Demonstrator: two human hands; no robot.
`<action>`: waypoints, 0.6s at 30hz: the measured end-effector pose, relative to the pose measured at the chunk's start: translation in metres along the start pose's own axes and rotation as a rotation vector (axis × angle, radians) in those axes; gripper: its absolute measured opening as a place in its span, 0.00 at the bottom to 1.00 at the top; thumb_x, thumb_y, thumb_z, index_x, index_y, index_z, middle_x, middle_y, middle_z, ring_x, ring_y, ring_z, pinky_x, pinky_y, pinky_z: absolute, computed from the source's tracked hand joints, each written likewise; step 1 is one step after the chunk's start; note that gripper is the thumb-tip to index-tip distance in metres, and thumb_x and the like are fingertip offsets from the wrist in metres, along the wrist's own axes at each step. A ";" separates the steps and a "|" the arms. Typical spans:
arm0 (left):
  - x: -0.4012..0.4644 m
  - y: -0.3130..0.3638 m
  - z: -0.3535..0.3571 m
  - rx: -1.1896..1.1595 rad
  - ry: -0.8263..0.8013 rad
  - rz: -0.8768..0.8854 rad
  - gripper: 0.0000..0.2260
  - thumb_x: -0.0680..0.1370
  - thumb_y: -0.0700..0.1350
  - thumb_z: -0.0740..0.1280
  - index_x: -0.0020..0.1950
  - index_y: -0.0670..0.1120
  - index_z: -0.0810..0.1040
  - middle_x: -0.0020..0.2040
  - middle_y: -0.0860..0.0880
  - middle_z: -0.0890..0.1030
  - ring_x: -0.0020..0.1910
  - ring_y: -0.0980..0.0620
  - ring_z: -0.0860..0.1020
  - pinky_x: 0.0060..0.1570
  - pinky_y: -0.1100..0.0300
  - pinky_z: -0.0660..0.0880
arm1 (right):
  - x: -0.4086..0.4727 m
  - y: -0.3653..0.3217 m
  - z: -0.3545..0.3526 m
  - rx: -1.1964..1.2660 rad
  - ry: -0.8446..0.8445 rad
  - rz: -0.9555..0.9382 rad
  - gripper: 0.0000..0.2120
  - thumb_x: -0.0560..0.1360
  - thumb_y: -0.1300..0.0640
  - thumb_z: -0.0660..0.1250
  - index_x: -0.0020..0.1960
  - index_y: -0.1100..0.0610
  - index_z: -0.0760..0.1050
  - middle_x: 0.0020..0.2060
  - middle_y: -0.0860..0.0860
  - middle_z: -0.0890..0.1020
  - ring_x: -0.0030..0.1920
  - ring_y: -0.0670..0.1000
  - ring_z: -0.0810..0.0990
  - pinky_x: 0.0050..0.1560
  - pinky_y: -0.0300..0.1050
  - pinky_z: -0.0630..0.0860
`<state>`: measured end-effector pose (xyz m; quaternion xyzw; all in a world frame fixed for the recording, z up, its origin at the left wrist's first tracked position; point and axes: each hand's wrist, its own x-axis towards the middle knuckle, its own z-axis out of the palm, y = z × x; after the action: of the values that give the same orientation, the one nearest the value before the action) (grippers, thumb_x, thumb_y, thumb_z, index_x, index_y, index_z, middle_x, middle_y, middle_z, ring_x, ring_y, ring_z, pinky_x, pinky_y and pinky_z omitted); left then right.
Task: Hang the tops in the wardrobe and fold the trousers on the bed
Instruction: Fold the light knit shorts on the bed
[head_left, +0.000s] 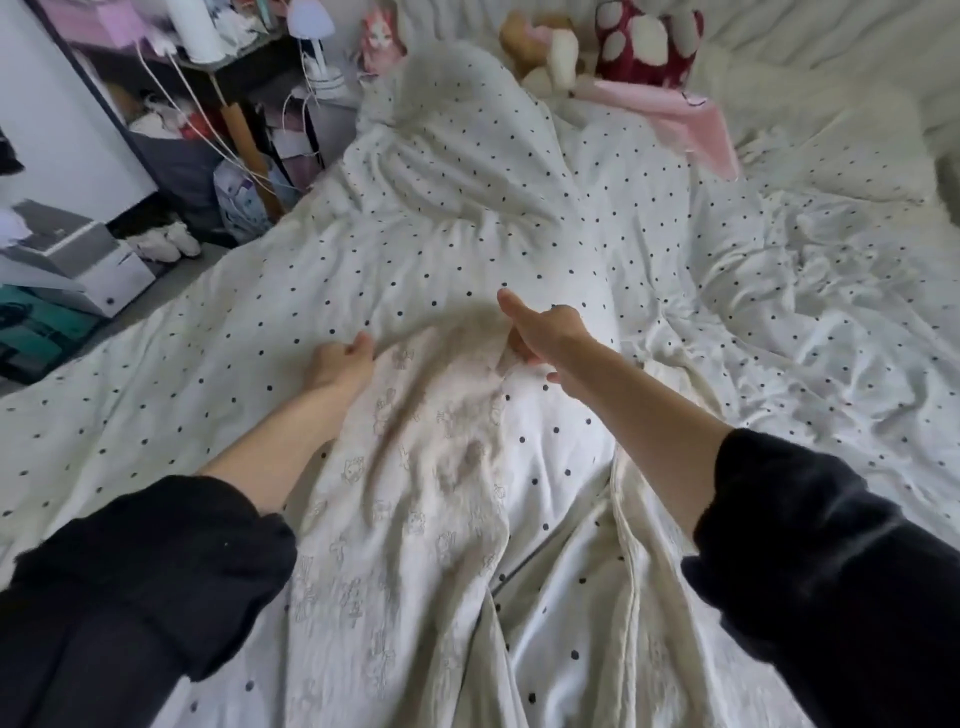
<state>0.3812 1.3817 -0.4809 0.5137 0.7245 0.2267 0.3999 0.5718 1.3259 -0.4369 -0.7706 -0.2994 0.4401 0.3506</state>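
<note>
Cream trousers (415, 467) with a faint grey cartoon print lie lengthwise on the dotted white duvet (208, 364), one leg running toward me on the left, the other (639, 597) on the right. My left hand (340, 364) grips the waistband's left corner with curled fingers. At the waistband's right corner my right hand (540, 332) pinches the cloth, with its thumb sticking up. Both hands hold the waist end at the far side, stretched out flat over the bed. Black sleeves cover my forearms near the camera.
A dotted pillow (457, 140) lies beyond the trousers. Soft toys (540, 47), a red cushion (644, 41) and a pink cloth (680, 114) sit at the bed's head. Cluttered shelves (208, 130) and grey boxes (78, 254) stand to the left of the bed.
</note>
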 end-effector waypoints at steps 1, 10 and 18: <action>0.003 0.001 -0.004 0.002 -0.067 -0.036 0.19 0.81 0.55 0.56 0.41 0.42 0.75 0.44 0.44 0.77 0.39 0.47 0.76 0.40 0.58 0.71 | 0.006 -0.007 0.006 -0.037 0.006 0.017 0.25 0.74 0.38 0.62 0.32 0.58 0.72 0.26 0.51 0.80 0.37 0.49 0.79 0.36 0.42 0.67; 0.009 -0.001 -0.041 -0.244 -0.757 -0.320 0.07 0.79 0.40 0.61 0.52 0.39 0.77 0.48 0.43 0.82 0.45 0.48 0.81 0.41 0.58 0.79 | 0.014 -0.046 0.023 0.156 -0.071 -0.100 0.09 0.73 0.66 0.63 0.39 0.54 0.77 0.37 0.51 0.77 0.40 0.50 0.74 0.44 0.45 0.71; 0.037 0.011 -0.063 -0.429 -0.098 0.329 0.27 0.75 0.36 0.68 0.71 0.52 0.64 0.61 0.54 0.73 0.56 0.58 0.75 0.48 0.65 0.71 | 0.028 -0.053 0.021 0.161 -0.028 -0.094 0.24 0.76 0.68 0.58 0.70 0.53 0.68 0.59 0.53 0.77 0.59 0.52 0.75 0.54 0.47 0.72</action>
<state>0.3305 1.4257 -0.4490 0.5383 0.5465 0.4116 0.4920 0.5574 1.3834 -0.4154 -0.7187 -0.3037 0.4566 0.4275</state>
